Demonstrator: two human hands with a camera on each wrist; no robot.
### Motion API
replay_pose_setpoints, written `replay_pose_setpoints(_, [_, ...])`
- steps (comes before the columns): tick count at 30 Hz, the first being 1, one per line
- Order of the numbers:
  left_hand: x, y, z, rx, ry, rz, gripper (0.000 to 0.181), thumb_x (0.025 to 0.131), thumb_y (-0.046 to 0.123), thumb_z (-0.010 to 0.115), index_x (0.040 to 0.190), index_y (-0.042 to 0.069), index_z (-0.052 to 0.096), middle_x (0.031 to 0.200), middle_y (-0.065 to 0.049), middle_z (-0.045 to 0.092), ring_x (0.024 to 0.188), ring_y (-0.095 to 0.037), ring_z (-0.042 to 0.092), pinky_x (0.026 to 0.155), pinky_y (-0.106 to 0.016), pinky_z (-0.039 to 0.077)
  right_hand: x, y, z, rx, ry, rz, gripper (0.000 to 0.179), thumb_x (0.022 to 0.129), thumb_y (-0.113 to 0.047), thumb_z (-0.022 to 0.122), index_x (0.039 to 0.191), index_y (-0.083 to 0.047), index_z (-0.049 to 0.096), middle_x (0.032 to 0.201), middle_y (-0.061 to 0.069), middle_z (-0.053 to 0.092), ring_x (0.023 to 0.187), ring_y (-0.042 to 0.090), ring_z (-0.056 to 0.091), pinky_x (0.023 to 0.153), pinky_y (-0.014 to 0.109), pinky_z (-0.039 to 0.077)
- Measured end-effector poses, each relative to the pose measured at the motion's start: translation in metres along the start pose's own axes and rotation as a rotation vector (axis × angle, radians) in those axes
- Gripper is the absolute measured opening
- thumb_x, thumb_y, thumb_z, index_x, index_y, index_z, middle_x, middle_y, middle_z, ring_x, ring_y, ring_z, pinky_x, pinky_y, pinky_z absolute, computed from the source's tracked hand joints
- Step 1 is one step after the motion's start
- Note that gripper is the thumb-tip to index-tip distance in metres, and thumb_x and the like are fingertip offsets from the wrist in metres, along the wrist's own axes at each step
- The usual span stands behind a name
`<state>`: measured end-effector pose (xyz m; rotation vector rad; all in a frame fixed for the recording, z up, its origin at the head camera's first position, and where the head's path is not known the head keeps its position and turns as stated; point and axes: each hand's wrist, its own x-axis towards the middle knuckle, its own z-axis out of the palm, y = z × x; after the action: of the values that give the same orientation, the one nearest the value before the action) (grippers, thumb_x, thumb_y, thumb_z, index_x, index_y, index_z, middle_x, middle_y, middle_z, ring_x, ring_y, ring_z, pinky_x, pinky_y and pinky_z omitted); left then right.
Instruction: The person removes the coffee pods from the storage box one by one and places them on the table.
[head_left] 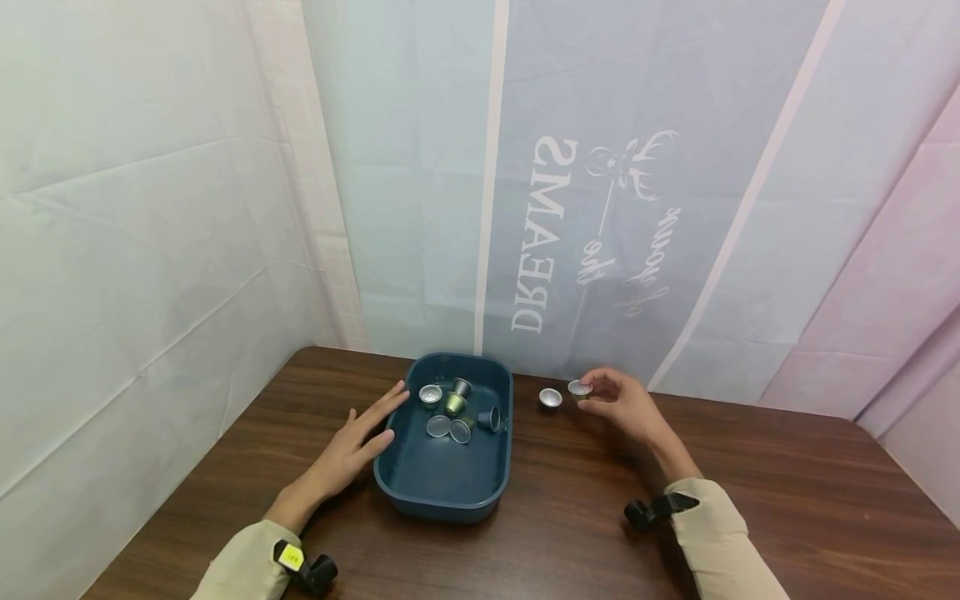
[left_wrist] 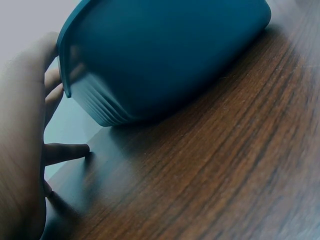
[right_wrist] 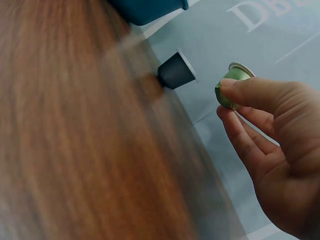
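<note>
My right hand [head_left: 624,406] pinches a green coffee capsule [right_wrist: 233,86] between thumb and fingers, its foil lid facing up in the head view. Just left of it, a dark coffee capsule [right_wrist: 177,71] stands upright on the table, silver lid on top [head_left: 551,398]. My left hand [head_left: 347,450] rests at the left side of a blue plastic bin [head_left: 442,506], with fingers extended and some fingertips at its rim. In the bin lie several capsules, among them a green one [head_left: 455,404] and a dark one [head_left: 489,418], some tipped on their sides.
Brown wood-grain table [head_left: 570,533] lies under everything. Behind it hangs a printed curtain [head_left: 420,208] with lettering, close to the table's back edge. Another pale cloth [head_left: 150,250] hangs at the left.
</note>
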<state>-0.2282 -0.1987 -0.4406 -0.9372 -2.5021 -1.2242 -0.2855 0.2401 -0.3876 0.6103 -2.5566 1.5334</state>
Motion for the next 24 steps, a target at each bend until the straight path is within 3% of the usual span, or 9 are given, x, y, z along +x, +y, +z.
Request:
replay_pose_setpoints(9, [0.0,0.001,-0.001,0.0,0.005,0.004,0.054,0.1,0.014,0.046,0.151,0.02,0.032,0.158,-0.007,0.02,0.141,-0.031,0.024,0.093,-0.079,-0.002,-0.003,0.008,0.007,-0.015,0.002,0.002,0.029,0.077,0.007,0.075,0.102,0.01,0.06,0.099,0.023,0.064,0.092,0.036,0.063,0.073,0.025,0.051])
replay_pose_setpoints(18, [0.001,0.0,0.0,0.006,0.011,0.004,0.052,0.1,0.016,0.046,0.151,0.016,0.032,0.158,-0.003,0.02,0.14,-0.032,0.025,0.093,-0.08,-0.001,0.001,0.051,0.014,-0.067,0.04,0.013,0.03,0.077,-0.006,0.081,0.101,-0.003,0.064,0.099,0.011,0.067,0.093,0.023,0.065,0.076,0.025,0.05])
replay_pose_setpoints(21, [0.0,0.001,0.0,0.007,0.015,-0.004,0.052,0.1,0.016,0.045,0.151,0.015,0.033,0.158,-0.001,0.02,0.14,-0.031,0.025,0.093,-0.08,-0.001,0.0,0.053,0.014,-0.089,0.05,0.008,0.029,0.076,-0.01,0.081,0.1,-0.007,0.065,0.098,0.008,0.067,0.092,0.021,0.065,0.076,0.026,0.051])
replay_pose_setpoints(24, [0.0,0.001,0.0,0.007,0.017,-0.012,0.052,0.1,0.017,0.046,0.151,0.017,0.033,0.158,0.0,0.02,0.14,-0.031,0.025,0.093,-0.079,-0.001,-0.004,0.037,0.015,-0.102,0.046,0.01,0.028,0.077,-0.004,0.08,0.1,-0.003,0.065,0.096,0.012,0.066,0.09,0.028,0.064,0.075,0.03,0.051])
